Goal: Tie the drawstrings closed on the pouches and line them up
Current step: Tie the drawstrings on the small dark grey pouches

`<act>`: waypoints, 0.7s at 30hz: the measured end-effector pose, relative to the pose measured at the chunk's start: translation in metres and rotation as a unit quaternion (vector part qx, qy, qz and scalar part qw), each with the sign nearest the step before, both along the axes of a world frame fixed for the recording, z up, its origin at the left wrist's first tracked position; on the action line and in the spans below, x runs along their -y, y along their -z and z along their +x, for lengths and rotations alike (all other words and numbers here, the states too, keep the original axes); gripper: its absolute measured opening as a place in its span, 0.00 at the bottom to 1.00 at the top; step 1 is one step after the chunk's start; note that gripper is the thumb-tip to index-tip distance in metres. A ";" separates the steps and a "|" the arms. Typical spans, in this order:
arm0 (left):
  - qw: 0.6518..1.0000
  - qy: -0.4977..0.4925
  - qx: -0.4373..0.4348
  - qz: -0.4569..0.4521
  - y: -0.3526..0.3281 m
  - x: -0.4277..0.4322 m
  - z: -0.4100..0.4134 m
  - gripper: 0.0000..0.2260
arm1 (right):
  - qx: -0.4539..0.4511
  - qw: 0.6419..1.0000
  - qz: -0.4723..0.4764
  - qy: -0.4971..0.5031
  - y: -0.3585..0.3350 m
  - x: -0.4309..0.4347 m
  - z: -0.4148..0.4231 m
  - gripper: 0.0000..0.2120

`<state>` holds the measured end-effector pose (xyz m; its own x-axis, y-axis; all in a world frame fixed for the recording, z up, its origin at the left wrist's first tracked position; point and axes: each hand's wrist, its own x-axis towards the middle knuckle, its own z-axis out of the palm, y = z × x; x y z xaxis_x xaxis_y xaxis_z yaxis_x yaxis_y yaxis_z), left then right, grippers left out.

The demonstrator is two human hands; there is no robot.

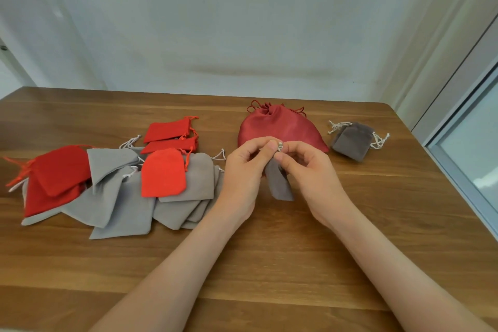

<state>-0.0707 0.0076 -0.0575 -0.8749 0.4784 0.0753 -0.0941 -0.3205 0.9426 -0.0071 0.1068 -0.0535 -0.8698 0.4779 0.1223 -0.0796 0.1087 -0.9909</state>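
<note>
I see the wooden table point(404, 197) filling the lower half of my feed, with a pale wall behind it at twelve o'clock; a window frame runs down the edge at three o'clock. The heap of pouches point(121, 197) comes next in bulk, lying at nine o'clock from the hands; grey ones fan out flat and overlap, red ones sit on top and at the heap's far side; one orange-red pouch point(163, 172) lies across the grey ones near the heap's middle; their cords trail loose. At twelve o'clock from the hands sits the big dark red pouch point(280, 127), its mouth gathered and its cords looped at the top; the fingertips partly cover its near edge. The left hand point(242, 170) and the right hand point(310, 170) meet above the table in the centre of my view, forearms reaching in from six o'clock; both have thumb and forefinger pressed together, pinching the drawstring point(279, 146) at the mouth of the small grey pouch point(279, 183); the other fingers curl loosely under. That pouch hangs down between the two palms, clear of the heap, its bottom toward six o'clock. At two o'clock, just beside the dark red one yet apart from it, a second grey pouch point(351, 140) lies on the table, its neck cinched, pale cords sticking out on both sides. Whether a knot has formed in the pinched cord I cannot tell; it is too small and blurred.
</note>
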 end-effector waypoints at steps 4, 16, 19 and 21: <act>0.996 0.060 0.060 0.022 -0.002 0.004 -0.002 0.06 | 0.019 0.996 -0.032 -0.079 -0.005 -0.008 0.002 0.06; 0.981 0.192 0.004 0.004 -0.004 0.012 -0.014 0.04 | 0.042 0.965 -0.089 -0.243 -0.015 -0.029 0.014 0.13; 0.982 0.190 -0.012 -0.008 -0.005 0.014 -0.015 0.03 | 0.063 0.970 -0.076 -0.221 -0.016 -0.030 0.014 0.11; 0.982 0.180 -0.045 -0.041 -0.005 0.015 -0.015 0.04 | 0.079 0.977 -0.037 -0.193 -0.016 -0.029 0.015 0.08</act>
<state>-0.0855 -0.0073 -0.0522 -0.6397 0.7629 0.0930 -0.1030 -0.2051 0.9733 0.0079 0.1361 -0.0372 -0.9923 0.1133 -0.0507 0.0542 0.0279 -0.9981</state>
